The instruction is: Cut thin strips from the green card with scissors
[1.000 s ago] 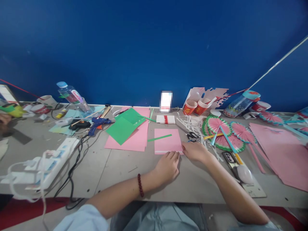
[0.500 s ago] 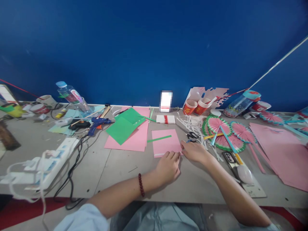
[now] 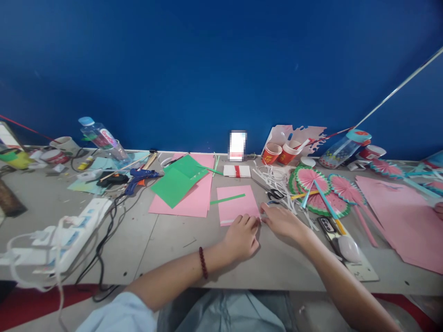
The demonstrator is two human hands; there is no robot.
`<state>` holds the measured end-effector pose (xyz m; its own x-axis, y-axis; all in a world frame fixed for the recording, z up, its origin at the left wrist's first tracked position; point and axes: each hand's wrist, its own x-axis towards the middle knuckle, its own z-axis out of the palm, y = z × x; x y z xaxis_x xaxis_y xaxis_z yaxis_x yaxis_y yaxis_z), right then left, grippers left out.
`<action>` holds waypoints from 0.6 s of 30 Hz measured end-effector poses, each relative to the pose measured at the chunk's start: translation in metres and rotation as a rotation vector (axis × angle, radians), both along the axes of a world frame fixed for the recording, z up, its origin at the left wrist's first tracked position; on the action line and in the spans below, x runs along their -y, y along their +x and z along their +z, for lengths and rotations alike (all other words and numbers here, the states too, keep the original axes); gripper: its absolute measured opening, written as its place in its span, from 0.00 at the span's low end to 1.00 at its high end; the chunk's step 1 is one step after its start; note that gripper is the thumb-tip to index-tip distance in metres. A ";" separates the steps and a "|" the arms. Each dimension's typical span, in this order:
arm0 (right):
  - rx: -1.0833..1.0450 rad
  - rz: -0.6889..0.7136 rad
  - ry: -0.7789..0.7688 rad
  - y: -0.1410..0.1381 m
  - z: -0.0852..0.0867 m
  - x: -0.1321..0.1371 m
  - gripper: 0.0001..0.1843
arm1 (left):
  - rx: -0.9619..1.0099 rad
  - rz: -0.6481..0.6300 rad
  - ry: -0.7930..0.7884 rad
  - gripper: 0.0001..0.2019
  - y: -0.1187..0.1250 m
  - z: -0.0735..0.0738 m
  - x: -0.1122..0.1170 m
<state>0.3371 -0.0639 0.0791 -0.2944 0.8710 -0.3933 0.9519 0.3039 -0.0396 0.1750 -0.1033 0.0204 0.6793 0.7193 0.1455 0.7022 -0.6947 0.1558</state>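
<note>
A pink square sheet of paper (image 3: pixel 232 209) lies on the table in front of me, with a narrow green paper strip (image 3: pixel 228 198) across it. A thin white strip (image 3: pixel 226 222) runs along its near edge, part of it under my fingers. My left hand (image 3: pixel 242 237), below a dark red bead bracelet (image 3: pixel 202 263), rests with curled fingers on the paper's near right corner. Beside that corner my right hand (image 3: pixel 281 221) is closed in a pinch, its fingertips close to the left hand's. What it pinches is too small to make out.
Green paper (image 3: pixel 178 182) over larger pink sheets (image 3: pixel 164 207) lies left. Scissors (image 3: pixel 277 194), white strips (image 3: pixel 268 175) and pink paper fans (image 3: pixel 314 180) lie right. A glue gun (image 3: pixel 138 179) and power strip (image 3: pixel 83 233) are farther left. Another person's hand (image 3: pixel 439 210) shows at the right edge.
Both my hands stay almost in place at the paper's corner. The view has shifted slightly. Another person's hand has come in at the right edge.
</note>
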 end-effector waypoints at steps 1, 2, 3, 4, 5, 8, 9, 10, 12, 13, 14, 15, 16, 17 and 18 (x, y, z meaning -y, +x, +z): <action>-0.006 0.005 -0.004 0.001 -0.001 -0.001 0.13 | -0.004 0.000 -0.008 0.18 0.001 0.000 -0.001; -0.010 0.009 -0.008 0.001 -0.002 -0.001 0.13 | -0.008 -0.007 -0.015 0.18 0.001 0.000 -0.001; -0.014 0.014 -0.010 0.002 -0.003 -0.001 0.13 | -0.011 -0.017 -0.018 0.18 0.001 0.001 -0.002; -0.015 0.017 -0.012 0.002 -0.003 -0.002 0.14 | -0.010 -0.027 -0.020 0.18 0.001 0.001 -0.002; -0.014 0.018 -0.012 0.002 -0.003 -0.002 0.14 | -0.006 -0.035 -0.020 0.19 0.001 0.001 -0.002; 0.010 0.006 -0.016 0.000 0.000 -0.002 0.15 | 0.013 -0.039 -0.033 0.18 0.000 0.002 -0.001; 0.015 0.002 -0.020 -0.001 0.001 -0.002 0.15 | 0.019 -0.035 -0.043 0.18 0.000 0.002 0.000; 0.017 0.000 -0.025 -0.002 0.002 -0.002 0.15 | 0.024 -0.034 -0.052 0.18 0.000 0.002 0.000; 0.008 0.001 -0.036 -0.003 0.003 -0.003 0.15 | 0.036 -0.034 -0.062 0.18 0.000 0.002 0.001; 0.004 0.001 -0.041 -0.003 0.003 -0.003 0.15 | 0.044 -0.030 -0.064 0.18 0.000 0.001 0.002; 0.003 0.001 -0.045 -0.003 0.003 -0.003 0.15 | 0.053 -0.025 -0.064 0.19 0.000 0.000 0.002; 0.005 0.001 -0.047 -0.002 0.002 -0.003 0.15 | 0.062 -0.021 -0.064 0.19 0.001 -0.001 0.002; 0.007 0.000 -0.045 -0.002 0.001 -0.003 0.15 | 0.072 -0.016 -0.062 0.20 0.002 -0.002 0.002; 0.009 0.001 -0.042 -0.002 0.000 -0.003 0.15 | 0.079 -0.011 -0.058 0.21 0.002 -0.004 0.002; 0.012 0.001 -0.040 -0.002 0.000 -0.003 0.15 | 0.085 -0.007 -0.054 0.21 0.003 -0.005 0.002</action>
<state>0.3347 -0.0614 0.0788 -0.2901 0.8542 -0.4314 0.9521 0.3032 -0.0399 0.1779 -0.1056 0.0155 0.6709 0.7231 0.1641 0.6802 -0.6883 0.2519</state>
